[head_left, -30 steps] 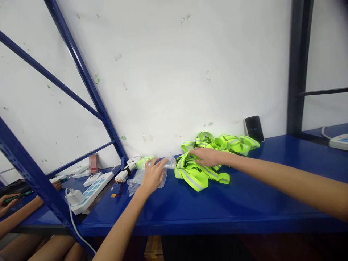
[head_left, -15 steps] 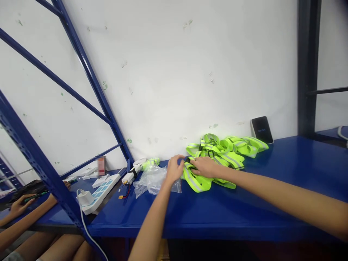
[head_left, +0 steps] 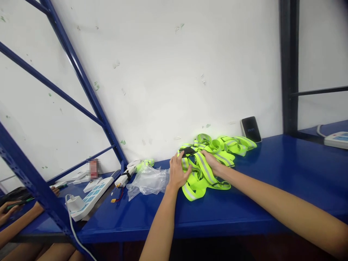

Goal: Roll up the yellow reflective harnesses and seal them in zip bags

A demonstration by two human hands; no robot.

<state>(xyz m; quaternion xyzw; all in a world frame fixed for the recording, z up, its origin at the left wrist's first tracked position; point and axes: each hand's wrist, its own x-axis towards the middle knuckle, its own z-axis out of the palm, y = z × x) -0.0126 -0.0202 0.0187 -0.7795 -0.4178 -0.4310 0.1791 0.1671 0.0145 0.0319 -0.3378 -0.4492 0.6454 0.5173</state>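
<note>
While the right hand (head_left: 213, 163) grips a fluorescent reflective strap (head_left: 206, 167), the left hand (head_left: 178, 173), splayed, touches the strap pile (head_left: 196, 184) beside a clear plastic bag (head_left: 149, 181).

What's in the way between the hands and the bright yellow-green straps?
Nothing I can see: the left hand and right hand are both at the straps, touching them. The clear plastic bag lies left of the left hand, not in between.

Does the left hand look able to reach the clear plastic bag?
Likely yes: the clear plastic bag lies beside the left hand, nothing visible between them, though the hand touches the yellow-green straps.
</note>
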